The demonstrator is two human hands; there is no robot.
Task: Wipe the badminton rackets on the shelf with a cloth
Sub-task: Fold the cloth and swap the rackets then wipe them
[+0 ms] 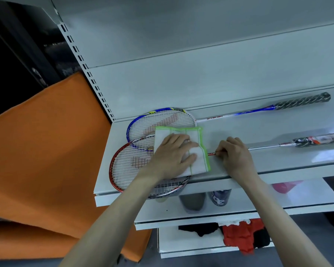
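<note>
Two badminton rackets lie on the white shelf point(278, 132), heads to the left. The red-framed racket point(123, 170) is nearest, its head hanging a little over the front edge. The blue-framed racket point(162, 120) lies behind it, partly overlapped. A white cloth with green stripes point(199, 139) covers the right side of the red racket's head. My left hand point(172, 155) presses flat on the cloth with fingers spread. My right hand point(233, 153) pinches the red racket's thin shaft just right of the cloth.
The shelf's back panel rises right behind the rackets. Lower shelves hold a dark can point(220, 197), a grey object point(193, 201) and red and black fabric point(239, 236). An orange cloth-covered surface point(46, 151) stands to the left of the slotted shelf upright.
</note>
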